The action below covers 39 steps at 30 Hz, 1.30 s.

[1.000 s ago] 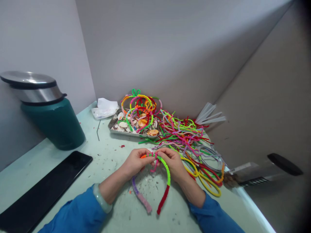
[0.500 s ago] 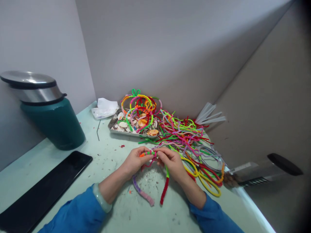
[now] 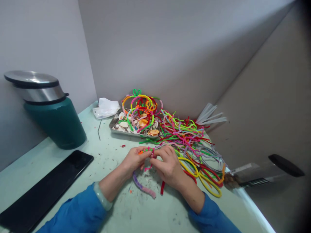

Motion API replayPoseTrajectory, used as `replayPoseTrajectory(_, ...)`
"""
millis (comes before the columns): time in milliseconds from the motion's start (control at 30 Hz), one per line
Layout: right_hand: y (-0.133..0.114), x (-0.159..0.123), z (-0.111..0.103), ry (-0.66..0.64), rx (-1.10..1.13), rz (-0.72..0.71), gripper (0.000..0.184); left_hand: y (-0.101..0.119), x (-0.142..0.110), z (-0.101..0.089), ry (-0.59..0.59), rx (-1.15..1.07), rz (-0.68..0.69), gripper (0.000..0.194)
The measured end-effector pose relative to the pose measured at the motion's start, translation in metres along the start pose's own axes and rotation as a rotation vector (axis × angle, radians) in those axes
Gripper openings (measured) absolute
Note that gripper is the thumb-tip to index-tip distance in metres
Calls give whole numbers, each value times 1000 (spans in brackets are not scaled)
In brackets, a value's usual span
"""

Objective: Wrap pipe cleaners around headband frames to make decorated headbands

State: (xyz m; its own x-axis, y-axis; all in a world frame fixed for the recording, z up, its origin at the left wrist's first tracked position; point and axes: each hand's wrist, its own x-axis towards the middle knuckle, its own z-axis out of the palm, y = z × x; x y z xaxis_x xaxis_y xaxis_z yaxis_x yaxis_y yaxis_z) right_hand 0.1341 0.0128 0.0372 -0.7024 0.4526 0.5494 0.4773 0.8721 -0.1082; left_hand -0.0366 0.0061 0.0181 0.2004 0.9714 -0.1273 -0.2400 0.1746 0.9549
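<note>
Between my hands is a headband (image 3: 139, 183) wrapped in fuzzy pipe cleaner, with orange, green, purple, pink and red sections. My left hand (image 3: 133, 160) pinches its top near the orange and green part. My right hand (image 3: 168, 165) has its thumb and fingers closed at a pink pipe cleaner (image 3: 147, 169) wound round the band's top; a loose pink end hangs below. The right hand covers most of the headband's right side, and only its red tip shows beneath. Both pale purple-pink and red ends point down toward me, above the table.
Behind my hands, a metal tray (image 3: 116, 131) holds shells and several finished headbands (image 3: 138, 110). Loose pipe cleaners (image 3: 184, 132) heap to its right, beside coiled yellow ones (image 3: 210, 187). A green tumbler (image 3: 58, 123), a black phone (image 3: 48, 191) and a tissue pack (image 3: 105, 111) lie left. A clear container (image 3: 252, 173) stands right.
The headband has tilted, its ends rising and its right side going behind my right hand. My right hand has turned and shifted slightly left over the pink pipe cleaner. My left hand keeps its pinch.
</note>
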Motion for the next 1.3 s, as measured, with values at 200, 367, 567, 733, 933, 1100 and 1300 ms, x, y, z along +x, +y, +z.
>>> replayPoseTrajectory(200, 4, 0, 0, 205, 266, 148, 19, 2, -2, 2, 18, 15, -6, 37)
replayPoseTrajectory(367, 5, 4, 2, 267, 533, 354, 13, 3, -2, 2, -10, 42, 8, 37)
replayPoseTrajectory(567, 9, 5, 7, 231, 926, 595, 9, 1, -3, 2, -48, 58, -10, 36)
replayPoseTrajectory(733, 10, 4, 11, 240, 1081, 764, 16, 1, -4, 4, -59, 70, -6, 37)
replayPoseTrajectory(933, 10, 2, 6, 274, 767, 567, 11, 0, -2, 3, -36, 37, -25, 38)
replayPoseTrajectory(1100, 7, 3, -1, 261, 619, 370, 12, 1, -2, 3, -52, 22, -16, 38)
replayPoseTrajectory(1300, 13, 0, 5, 299, 678, 542, 20, 0, -2, 2, -88, 31, -31, 40)
